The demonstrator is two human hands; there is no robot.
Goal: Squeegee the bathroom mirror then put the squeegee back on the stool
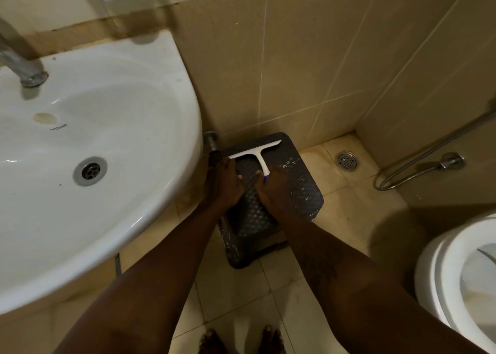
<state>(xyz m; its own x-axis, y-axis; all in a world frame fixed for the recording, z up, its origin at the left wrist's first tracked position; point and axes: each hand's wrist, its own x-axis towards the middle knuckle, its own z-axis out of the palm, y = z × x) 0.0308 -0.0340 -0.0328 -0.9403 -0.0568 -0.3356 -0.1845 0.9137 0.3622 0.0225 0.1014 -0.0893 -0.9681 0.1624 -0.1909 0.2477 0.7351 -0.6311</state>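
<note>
Two bare forearms reach down over the beige tiled floor (236,294) toward a low stool. Largest in view, a white ceramic washbasin (161,192) fills the nine o'clock side, with a chrome tap (24,66) on its rim at ten o'clock. A white toilet bowl (442,273) sits at four o'clock, well apart from the stool.

At the middle stands the dark grey plastic stool with a woven-pattern top (303,187), set against the tiled wall just beside the basin. On its top lies the white T-shaped squeegee (255,153), its blade across the twelve o'clock end and its handle pointing to six o'clock.

The right hand (273,190) grips the handle's near end, fingers curled round it. The left hand (224,184) lies palm down at nine o'clock of the handle, fingers stretched out, the tips touching the blade's left end and holding nothing.

A chrome shower hose (418,157) loops along the wall at three o'clock. A round metal floor drain (346,161) sits at two o'clock of the stool, near it.
</note>
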